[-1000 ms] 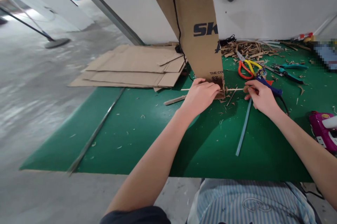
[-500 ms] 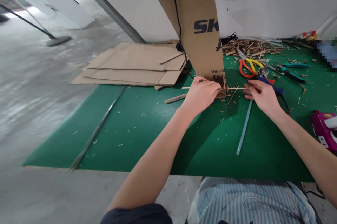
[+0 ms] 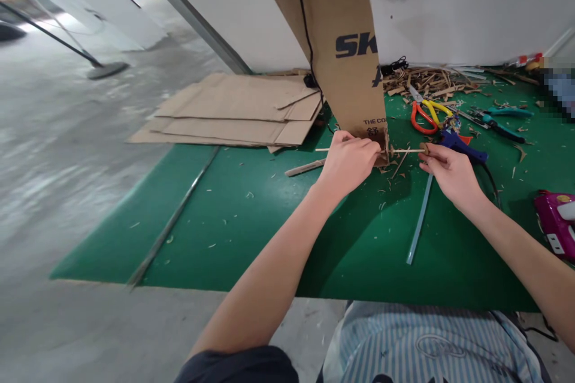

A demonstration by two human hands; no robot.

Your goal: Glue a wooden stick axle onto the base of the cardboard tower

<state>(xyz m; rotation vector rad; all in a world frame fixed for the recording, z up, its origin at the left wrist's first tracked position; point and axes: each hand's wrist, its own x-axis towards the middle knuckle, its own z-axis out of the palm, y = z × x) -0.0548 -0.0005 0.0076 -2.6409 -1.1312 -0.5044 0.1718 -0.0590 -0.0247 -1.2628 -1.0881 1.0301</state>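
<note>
A tall folded cardboard column [image 3: 354, 86] with dark printing stands on the table, a black cord running down it. A thin wooden stick [image 3: 406, 150] passes sideways at its foot and sticks out on both sides. My left hand [image 3: 353, 161] is closed around the stick against the column's foot and hides part of both. Pinched between the fingertips of my right hand [image 3: 453, 173] is a small cardboard disc [image 3: 424, 148] at the stick's right end. Another small disc [image 3: 390, 150] sits on the stick close to the column.
Flat cardboard sheets [image 3: 233, 110] lie at the back left. Behind my right hand are a blue glue gun [image 3: 465, 148], red-and-yellow-handled scissors [image 3: 424, 116], teal pliers [image 3: 503, 122] and cardboard scraps [image 3: 431, 80]. A clear glue stick [image 3: 420, 221] lies nearer; a magenta device [image 3: 554, 215] stands right.
The whole view has shifted slightly, so things appear a little further right. Both hands keep the same hold on the stick and disc.
</note>
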